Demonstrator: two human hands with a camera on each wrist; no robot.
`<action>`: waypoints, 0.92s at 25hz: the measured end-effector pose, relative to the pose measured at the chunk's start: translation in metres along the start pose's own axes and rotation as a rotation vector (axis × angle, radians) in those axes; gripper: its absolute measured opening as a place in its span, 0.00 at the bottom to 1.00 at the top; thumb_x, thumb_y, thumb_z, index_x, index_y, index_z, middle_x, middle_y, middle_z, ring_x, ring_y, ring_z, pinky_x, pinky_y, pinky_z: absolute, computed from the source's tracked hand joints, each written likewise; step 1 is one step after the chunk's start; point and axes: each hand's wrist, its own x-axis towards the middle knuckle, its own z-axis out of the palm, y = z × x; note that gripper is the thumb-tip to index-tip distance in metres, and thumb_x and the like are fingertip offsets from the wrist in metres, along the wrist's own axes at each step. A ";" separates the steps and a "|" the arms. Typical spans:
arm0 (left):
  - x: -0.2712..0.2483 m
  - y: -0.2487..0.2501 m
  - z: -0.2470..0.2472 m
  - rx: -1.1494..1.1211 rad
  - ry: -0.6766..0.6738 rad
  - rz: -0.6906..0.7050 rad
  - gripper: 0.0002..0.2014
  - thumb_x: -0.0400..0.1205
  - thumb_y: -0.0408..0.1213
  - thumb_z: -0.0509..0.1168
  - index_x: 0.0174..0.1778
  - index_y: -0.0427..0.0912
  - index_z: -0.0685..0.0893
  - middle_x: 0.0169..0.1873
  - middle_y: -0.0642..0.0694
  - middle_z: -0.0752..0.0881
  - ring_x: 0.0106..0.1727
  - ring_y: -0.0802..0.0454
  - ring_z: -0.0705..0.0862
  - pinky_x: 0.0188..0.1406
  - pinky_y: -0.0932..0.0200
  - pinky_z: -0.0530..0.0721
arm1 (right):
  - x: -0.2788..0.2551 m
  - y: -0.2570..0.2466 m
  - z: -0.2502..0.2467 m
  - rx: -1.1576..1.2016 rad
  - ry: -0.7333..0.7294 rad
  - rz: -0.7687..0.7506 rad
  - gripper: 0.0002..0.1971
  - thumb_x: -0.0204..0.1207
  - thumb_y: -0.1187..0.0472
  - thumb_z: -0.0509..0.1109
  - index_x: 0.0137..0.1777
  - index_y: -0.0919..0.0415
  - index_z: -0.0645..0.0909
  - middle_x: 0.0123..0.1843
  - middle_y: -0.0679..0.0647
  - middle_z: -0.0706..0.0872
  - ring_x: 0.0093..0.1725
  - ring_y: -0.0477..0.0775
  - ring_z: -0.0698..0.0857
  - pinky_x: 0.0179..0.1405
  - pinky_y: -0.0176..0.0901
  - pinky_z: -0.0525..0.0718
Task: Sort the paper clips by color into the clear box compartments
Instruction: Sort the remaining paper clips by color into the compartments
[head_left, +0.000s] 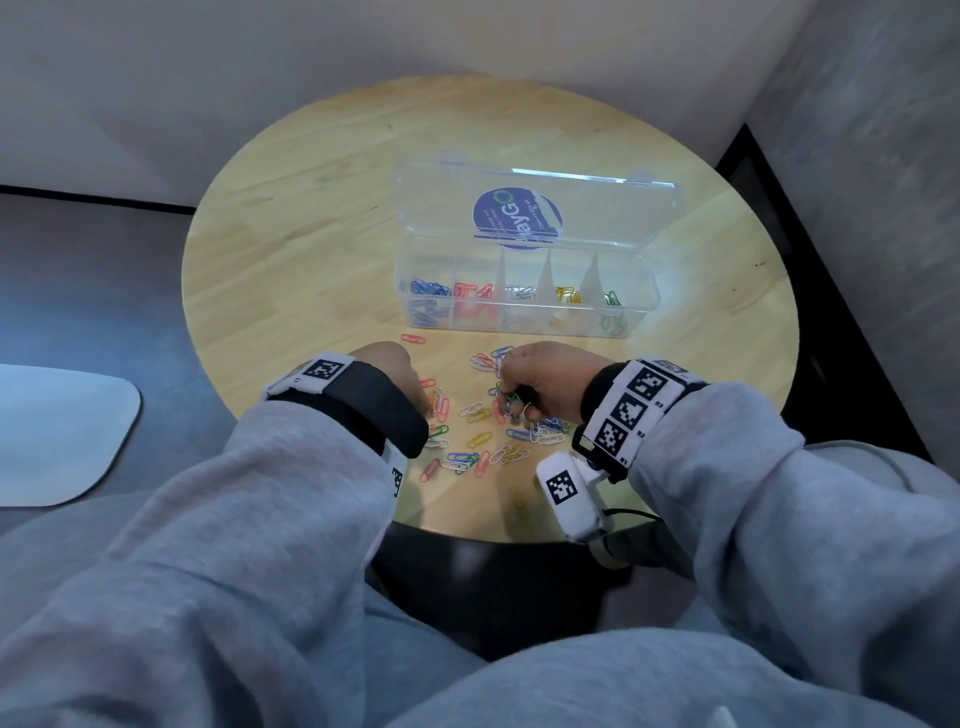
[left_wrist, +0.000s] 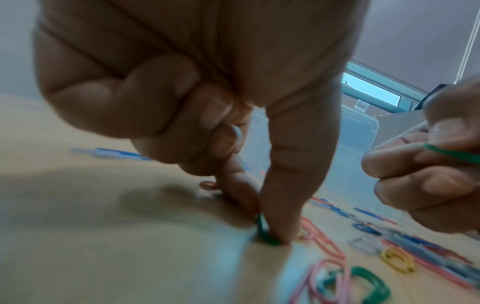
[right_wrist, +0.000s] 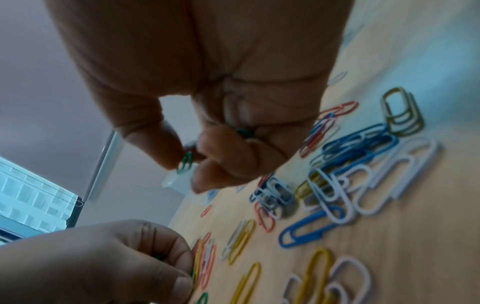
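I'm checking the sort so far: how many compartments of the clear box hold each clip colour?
Blue paper clips: 1 compartment
Red paper clips: 1 compartment
White paper clips: 1 compartment
Yellow paper clips: 1 compartment
Green paper clips: 1 compartment
Total: 5 compartments in use in the clear box

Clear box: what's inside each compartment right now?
In the clear box, left to right: blue clips, red clips, white clips, yellow clips, green clips. Counts cannot be read through the glare and the dividers.
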 end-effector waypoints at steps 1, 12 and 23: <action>0.001 -0.001 0.000 -0.012 -0.002 0.013 0.15 0.52 0.45 0.74 0.30 0.42 0.86 0.30 0.45 0.89 0.34 0.46 0.89 0.41 0.51 0.89 | 0.000 0.002 0.000 0.023 -0.029 -0.004 0.13 0.76 0.76 0.54 0.32 0.62 0.66 0.31 0.61 0.76 0.24 0.52 0.73 0.14 0.33 0.66; 0.001 -0.001 0.005 -0.018 0.017 0.059 0.13 0.56 0.41 0.73 0.33 0.40 0.87 0.29 0.46 0.87 0.31 0.47 0.85 0.31 0.59 0.80 | -0.005 0.001 -0.011 0.286 0.035 0.028 0.17 0.80 0.72 0.48 0.35 0.65 0.75 0.33 0.58 0.74 0.31 0.52 0.75 0.18 0.32 0.78; -0.012 -0.009 -0.020 -0.567 -0.067 0.202 0.13 0.73 0.31 0.71 0.25 0.42 0.76 0.19 0.50 0.78 0.24 0.50 0.68 0.29 0.62 0.64 | -0.011 0.004 -0.016 -0.337 0.023 -0.116 0.10 0.72 0.67 0.72 0.35 0.52 0.79 0.25 0.47 0.73 0.25 0.45 0.69 0.23 0.33 0.68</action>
